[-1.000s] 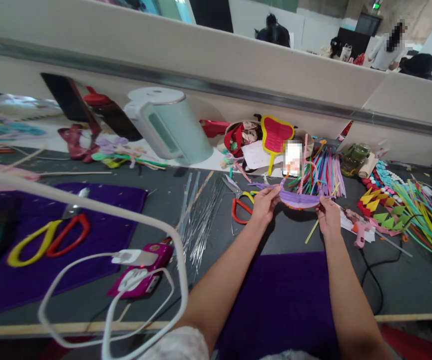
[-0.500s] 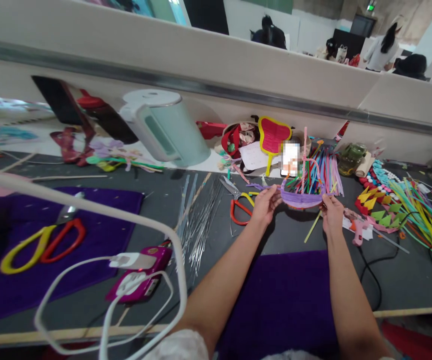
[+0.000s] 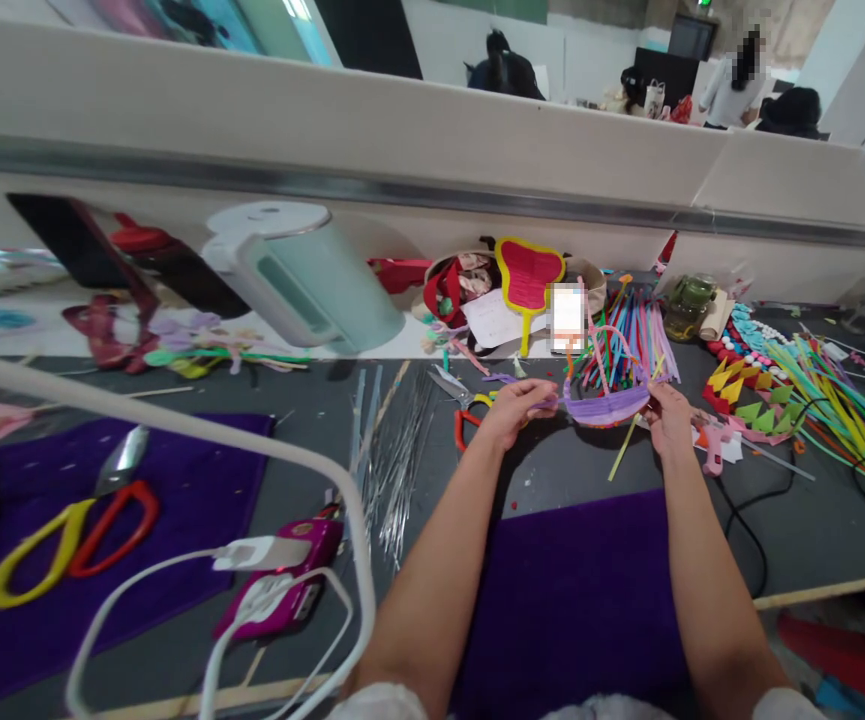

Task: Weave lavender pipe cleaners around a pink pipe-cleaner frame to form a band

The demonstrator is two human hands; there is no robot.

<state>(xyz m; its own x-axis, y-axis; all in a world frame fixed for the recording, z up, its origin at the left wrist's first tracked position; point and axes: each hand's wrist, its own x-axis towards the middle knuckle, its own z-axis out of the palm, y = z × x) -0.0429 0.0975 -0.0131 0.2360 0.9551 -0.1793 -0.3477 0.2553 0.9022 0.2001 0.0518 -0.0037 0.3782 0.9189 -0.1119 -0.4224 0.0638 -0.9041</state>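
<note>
Between my hands is a boat-shaped purple piece [image 3: 608, 408] made of fuzzy pipe cleaners, with a pink upright stem and a looped strand above it. My left hand [image 3: 518, 412] is closed, its fingertips pinching a purple strand at the piece's left end. My right hand [image 3: 668, 415] pinches the right end between thumb and fingers. Behind the piece lies a bundle of colourful pipe cleaners [image 3: 653, 335]. Left of my left hand, a pair of scissors [image 3: 462, 395] with red and yellow handles rests on the grey table, partly hidden by that hand.
A purple cloth [image 3: 574, 590] lies under my forearms. A pink glue gun [image 3: 715, 445] with a black cord is at right, and bunched wires [image 3: 406, 460] at left. A kettle [image 3: 327, 280], larger scissors [image 3: 72, 530] and a magenta power strip [image 3: 282, 580] stand further left.
My left hand has drawn slightly away from the purple piece, so a short strand shows between. The piece now tilts, its pink stem leaning left. The whole view has shifted a little.
</note>
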